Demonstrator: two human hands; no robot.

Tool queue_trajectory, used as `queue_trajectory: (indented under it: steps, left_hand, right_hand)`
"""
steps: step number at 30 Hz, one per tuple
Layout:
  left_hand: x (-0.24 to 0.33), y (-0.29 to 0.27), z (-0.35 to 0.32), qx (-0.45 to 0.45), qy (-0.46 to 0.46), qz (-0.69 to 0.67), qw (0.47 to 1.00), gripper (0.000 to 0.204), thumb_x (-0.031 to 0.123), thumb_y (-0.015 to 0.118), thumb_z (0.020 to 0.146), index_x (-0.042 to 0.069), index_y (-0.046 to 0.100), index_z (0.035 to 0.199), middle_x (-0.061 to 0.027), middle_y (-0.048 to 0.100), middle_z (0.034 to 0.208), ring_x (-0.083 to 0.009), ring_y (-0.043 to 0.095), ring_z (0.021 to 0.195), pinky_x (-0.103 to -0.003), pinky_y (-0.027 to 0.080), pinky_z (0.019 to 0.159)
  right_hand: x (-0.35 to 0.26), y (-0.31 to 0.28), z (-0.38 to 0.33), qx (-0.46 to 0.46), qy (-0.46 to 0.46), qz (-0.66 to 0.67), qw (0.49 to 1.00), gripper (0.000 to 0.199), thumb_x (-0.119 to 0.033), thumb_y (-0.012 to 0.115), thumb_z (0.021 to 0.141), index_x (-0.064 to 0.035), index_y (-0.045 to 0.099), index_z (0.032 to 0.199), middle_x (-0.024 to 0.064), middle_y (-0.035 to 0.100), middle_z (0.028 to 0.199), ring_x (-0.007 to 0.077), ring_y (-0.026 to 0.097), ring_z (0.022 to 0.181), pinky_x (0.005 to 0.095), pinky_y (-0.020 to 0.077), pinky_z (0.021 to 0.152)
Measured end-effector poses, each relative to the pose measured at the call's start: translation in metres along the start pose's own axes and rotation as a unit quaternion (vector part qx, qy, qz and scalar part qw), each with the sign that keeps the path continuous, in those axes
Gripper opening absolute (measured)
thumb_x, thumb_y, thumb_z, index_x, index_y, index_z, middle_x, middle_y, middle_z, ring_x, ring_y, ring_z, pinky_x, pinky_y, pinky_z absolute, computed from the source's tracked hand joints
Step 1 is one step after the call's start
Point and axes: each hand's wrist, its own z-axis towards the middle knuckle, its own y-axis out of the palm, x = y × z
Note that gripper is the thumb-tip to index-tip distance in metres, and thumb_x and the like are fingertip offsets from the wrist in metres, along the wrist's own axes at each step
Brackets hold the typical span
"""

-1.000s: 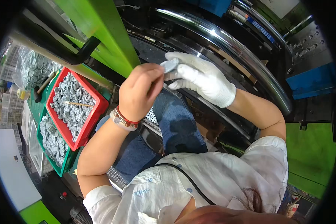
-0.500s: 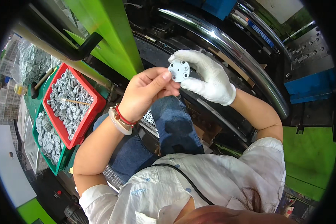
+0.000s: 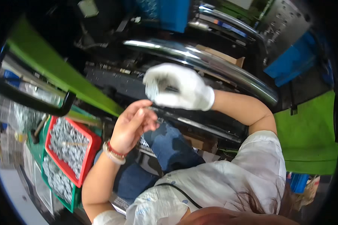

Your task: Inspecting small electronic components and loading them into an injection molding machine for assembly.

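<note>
My right hand (image 3: 180,88), in a white glove, is closed around a round pale-grey disc (image 3: 151,91), pinched between thumb and fingers at its edge. Motion smears the disc, so its holes do not show. Just below and left of it is my bare left hand (image 3: 129,125), with red and pale bracelets at the wrist. Its fingers are loosely bent and apart, and I see nothing held in them. The left index fingertip lies close under the disc; whether it touches is too blurred to tell.
Small grey parts fill a red tray (image 3: 90,153), where a thin stick also lies. A green tray (image 3: 73,204) with more discs sits below it. A green machine post (image 3: 64,67), a black handle (image 3: 30,101) and a chrome bar (image 3: 191,54) stand beyond my hands.
Both hands have shifted left in the picture and a little lower. My left hand has come off the disc, and my right hand now holds it alone. The whole view has turned somewhat.
</note>
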Motion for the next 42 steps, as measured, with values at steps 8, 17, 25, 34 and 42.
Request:
queue_trajectory:
  steps: [8,17,25,34,42]
  left_hand:
    - [0.003,0.004,-0.007,0.021,-0.020,0.050,0.998,0.027,0.020,0.051,0.100,0.004,0.051,0.122,-0.0066,0.061,0.091,-0.0160,0.060,0.079,-0.037,0.052,0.087]
    - [0.004,0.000,0.002,0.033,-0.025,0.039,0.998,0.022,0.015,0.050,0.100,0.004,0.054,0.119,-0.0079,0.061,0.089,-0.0182,0.061,0.079,-0.039,0.053,0.087]
    - [0.001,0.000,0.009,0.016,-0.042,0.042,0.998,0.022,0.015,0.050,0.100,0.004,0.054,0.118,-0.0084,0.060,0.089,-0.0187,0.060,0.079,-0.040,0.052,0.088]
    - [0.000,0.000,0.009,0.017,-0.032,0.055,0.998,0.022,0.015,0.050,0.100,0.004,0.053,0.119,-0.0087,0.060,0.089,-0.0187,0.061,0.080,-0.040,0.052,0.088]
    - [0.000,0.000,0.006,0.019,-0.029,0.056,0.998,0.022,0.015,0.049,0.101,0.004,0.053,0.119,-0.0088,0.060,0.089,-0.0187,0.061,0.080,-0.041,0.052,0.089]
  right_hand:
    - [0.041,-0.236,0.073,0.394,0.058,-0.022,0.917,0.048,-0.024,0.063,0.091,0.0041,0.049,0.127,0.0108,0.063,0.111,0.0172,0.061,0.100,0.0287,0.0495,0.088]
    - [0.137,-0.336,0.136,0.387,0.102,0.057,0.915,0.027,-0.019,0.067,0.086,0.0011,0.066,0.104,0.0075,0.065,0.096,0.0165,0.063,0.087,0.0289,0.0526,0.078]
    - [0.157,-0.347,0.144,0.341,0.069,0.018,0.937,0.026,-0.016,0.068,0.085,-0.0005,0.065,0.105,0.0069,0.066,0.099,0.0143,0.063,0.087,0.0284,0.0512,0.078]
    - [0.147,-0.332,0.143,0.359,0.047,0.037,0.931,0.045,-0.014,0.073,0.084,0.0029,0.059,0.123,0.0085,0.065,0.108,0.0156,0.064,0.094,0.0265,0.0523,0.083]
    - [0.173,-0.341,0.159,0.452,0.031,0.012,0.891,0.024,-0.009,0.072,0.082,0.0009,0.071,0.103,0.0100,0.071,0.091,0.0162,0.068,0.082,0.0270,0.0544,0.077]
